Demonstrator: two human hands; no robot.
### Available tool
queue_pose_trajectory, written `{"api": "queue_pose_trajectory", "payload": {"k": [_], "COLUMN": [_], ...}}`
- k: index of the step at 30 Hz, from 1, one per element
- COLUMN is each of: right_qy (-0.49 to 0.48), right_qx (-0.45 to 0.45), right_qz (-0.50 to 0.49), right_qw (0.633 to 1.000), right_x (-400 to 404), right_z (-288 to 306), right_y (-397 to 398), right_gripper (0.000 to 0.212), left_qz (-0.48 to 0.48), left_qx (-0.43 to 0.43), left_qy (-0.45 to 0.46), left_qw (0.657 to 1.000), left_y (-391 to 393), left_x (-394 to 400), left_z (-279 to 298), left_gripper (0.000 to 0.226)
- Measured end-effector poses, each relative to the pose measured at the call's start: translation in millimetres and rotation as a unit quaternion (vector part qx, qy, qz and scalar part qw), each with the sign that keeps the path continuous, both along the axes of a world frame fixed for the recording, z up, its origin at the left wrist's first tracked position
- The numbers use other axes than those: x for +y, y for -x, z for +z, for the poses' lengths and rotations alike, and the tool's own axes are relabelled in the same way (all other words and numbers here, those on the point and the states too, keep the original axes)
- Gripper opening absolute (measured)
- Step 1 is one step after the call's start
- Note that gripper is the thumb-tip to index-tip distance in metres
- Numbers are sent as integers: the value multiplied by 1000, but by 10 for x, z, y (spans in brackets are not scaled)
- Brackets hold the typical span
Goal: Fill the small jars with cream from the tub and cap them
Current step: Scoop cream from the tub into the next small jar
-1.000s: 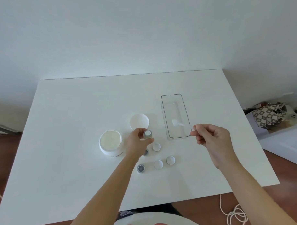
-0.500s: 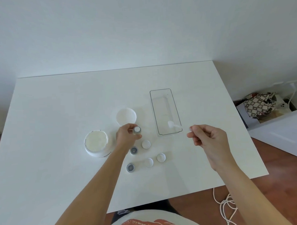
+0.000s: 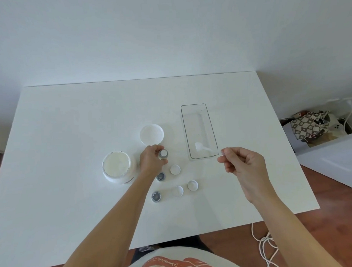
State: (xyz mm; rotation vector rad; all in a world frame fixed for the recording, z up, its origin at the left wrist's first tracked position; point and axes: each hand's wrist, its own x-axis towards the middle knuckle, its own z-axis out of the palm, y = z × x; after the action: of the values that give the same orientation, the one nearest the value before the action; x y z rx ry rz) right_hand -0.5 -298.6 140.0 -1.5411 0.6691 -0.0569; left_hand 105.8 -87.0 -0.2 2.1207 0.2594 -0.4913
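Note:
An open white tub of cream (image 3: 117,167) stands left of centre on the table, its lid (image 3: 151,134) lying upturned behind it. My left hand (image 3: 151,161) grips a small jar (image 3: 163,154) beside the tub, mouth up and holding cream. Two more small jars (image 3: 160,176) (image 3: 156,196) stand open below that hand. Three white caps (image 3: 175,169) (image 3: 177,191) (image 3: 192,185) lie next to them. My right hand (image 3: 243,164) pinches the handle end of a small white spatula (image 3: 203,148), whose scoop lies inside the clear tray (image 3: 209,120).
The white table (image 3: 71,121) ends near my body and at the right. A white cable (image 3: 265,246) lies on the floor at lower right. A patterned bag (image 3: 308,125) and a power strip sit on the floor to the far right.
The view has shifted, so everything sits differently in frame. My right hand still pinches the spatula over the tray's near end; my left hand still holds the jar beside the tub.

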Motion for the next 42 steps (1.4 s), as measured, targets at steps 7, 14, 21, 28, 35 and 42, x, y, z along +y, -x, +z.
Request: {"api": "queue_pose_trajectory", "payload": {"k": [7, 14, 21, 28, 35, 42], "right_qy": [-24, -103, -186, -181, -147, -54], "right_qx": [-2, 3, 19, 24, 19, 17], "right_qz": [9, 22, 18, 28, 29, 62], "right_qw": [1000, 994, 982, 983, 989, 996], "right_x": [87, 193, 312, 408, 505, 708], "right_z": [14, 15, 0, 3, 43, 35], "right_y": [-25, -68, -87, -83, -152, -444], "right_gripper": [16, 15, 12, 14, 11, 10], "left_qz": [9, -74, -164, -176, -162, -7], "left_qx": [32, 29, 33, 7, -39, -46], "left_qy": [26, -10, -49, -38, -20, 120], "left_qw": [999, 997, 985, 984, 986, 992], "left_y": [91, 459, 469, 470, 552, 874], "left_x": [95, 226, 334, 354, 358, 656], "left_z": [122, 190, 157, 77, 241, 762], "left_gripper": [59, 61, 61, 49, 40, 34]}}
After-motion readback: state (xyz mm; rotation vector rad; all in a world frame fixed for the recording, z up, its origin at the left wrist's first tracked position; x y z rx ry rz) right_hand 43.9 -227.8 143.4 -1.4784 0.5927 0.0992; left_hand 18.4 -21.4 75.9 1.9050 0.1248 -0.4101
